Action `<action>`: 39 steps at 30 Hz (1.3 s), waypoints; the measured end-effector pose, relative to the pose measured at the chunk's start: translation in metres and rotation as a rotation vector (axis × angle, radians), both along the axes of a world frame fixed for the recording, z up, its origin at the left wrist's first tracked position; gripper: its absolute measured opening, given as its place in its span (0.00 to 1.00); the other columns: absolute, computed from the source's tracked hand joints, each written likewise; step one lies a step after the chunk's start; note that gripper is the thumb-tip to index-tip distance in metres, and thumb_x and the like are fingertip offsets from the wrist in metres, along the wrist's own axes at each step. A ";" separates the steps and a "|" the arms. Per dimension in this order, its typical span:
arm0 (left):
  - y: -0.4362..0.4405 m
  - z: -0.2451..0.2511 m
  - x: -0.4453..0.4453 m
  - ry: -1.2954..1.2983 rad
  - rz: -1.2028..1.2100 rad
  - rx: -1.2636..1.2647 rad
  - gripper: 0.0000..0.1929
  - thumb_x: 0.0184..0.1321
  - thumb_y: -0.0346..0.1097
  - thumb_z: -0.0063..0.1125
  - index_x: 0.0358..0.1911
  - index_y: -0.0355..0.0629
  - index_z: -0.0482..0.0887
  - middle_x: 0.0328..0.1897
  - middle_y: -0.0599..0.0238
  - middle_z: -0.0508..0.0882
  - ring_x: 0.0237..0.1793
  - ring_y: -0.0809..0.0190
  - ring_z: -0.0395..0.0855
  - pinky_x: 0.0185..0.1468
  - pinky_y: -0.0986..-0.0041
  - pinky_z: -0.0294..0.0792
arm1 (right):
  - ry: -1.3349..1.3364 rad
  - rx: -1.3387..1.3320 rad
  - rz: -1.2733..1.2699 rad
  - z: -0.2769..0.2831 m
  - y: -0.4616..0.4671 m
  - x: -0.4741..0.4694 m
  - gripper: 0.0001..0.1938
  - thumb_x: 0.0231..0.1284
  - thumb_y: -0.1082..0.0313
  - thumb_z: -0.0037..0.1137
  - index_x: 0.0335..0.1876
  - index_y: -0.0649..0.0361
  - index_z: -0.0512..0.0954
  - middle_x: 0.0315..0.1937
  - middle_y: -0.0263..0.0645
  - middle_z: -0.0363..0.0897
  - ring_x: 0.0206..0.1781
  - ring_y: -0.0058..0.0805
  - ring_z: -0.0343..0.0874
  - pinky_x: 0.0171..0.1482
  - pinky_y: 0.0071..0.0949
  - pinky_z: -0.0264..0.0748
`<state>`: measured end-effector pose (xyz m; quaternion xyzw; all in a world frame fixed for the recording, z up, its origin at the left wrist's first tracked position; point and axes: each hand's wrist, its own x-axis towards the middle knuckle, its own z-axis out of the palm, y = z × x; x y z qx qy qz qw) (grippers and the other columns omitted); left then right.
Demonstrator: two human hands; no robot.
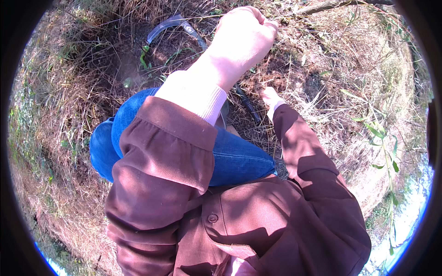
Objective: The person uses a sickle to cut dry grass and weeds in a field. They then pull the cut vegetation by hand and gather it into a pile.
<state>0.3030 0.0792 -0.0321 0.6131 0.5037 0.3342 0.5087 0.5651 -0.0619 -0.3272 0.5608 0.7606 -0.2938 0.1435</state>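
Observation:
My left hand (246, 36) is raised close to the camera, curled into a fist and bleached by sunlight. Its fingers face away, so whatever they may hold is hidden. A thin dry stalk (202, 17) runs up to this hand; I cannot tell if it is gripped. Behind my left forearm a sickle lies on the ground, its curved blade (165, 26) to the left. A dark handle (248, 105), apparently the sickle's, shows below the wrist. Lower down, my right hand (270, 97) is at loose brown soil (276, 78) and dry grass, its fingers mostly unseen.
My bent knees in blue jeans (238, 160) are beneath my arms. Dry grass (65, 138) spreads around me. A woody branch (326, 6) crosses the top right. A leafy green stem (386, 162) stands on the right. Green leaves (144, 57) lie under the blade.

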 end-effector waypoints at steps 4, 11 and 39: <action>0.001 -0.002 0.006 0.032 -0.036 0.035 0.15 0.54 0.44 0.56 0.31 0.36 0.81 0.28 0.49 0.82 0.38 0.50 0.82 0.49 0.65 0.72 | 0.046 -0.015 -0.117 0.005 -0.008 -0.005 0.08 0.45 0.66 0.53 0.28 0.62 0.78 0.29 0.49 0.77 0.38 0.48 0.77 0.39 0.40 0.73; 0.002 0.010 0.028 0.174 -0.055 0.053 0.17 0.55 0.47 0.54 0.30 0.37 0.81 0.32 0.48 0.82 0.39 0.49 0.82 0.50 0.65 0.71 | 0.074 -0.027 -0.227 0.019 -0.020 -0.013 0.10 0.46 0.64 0.53 0.31 0.63 0.78 0.31 0.51 0.77 0.40 0.48 0.77 0.41 0.40 0.73; -0.008 0.027 0.034 -0.153 -0.070 -0.118 0.13 0.58 0.42 0.55 0.36 0.38 0.81 0.28 0.66 0.80 0.30 0.72 0.74 0.36 0.78 0.67 | -0.436 0.056 -0.617 0.160 0.094 0.134 0.19 0.53 0.56 0.56 0.42 0.65 0.77 0.41 0.57 0.77 0.46 0.48 0.77 0.48 0.39 0.73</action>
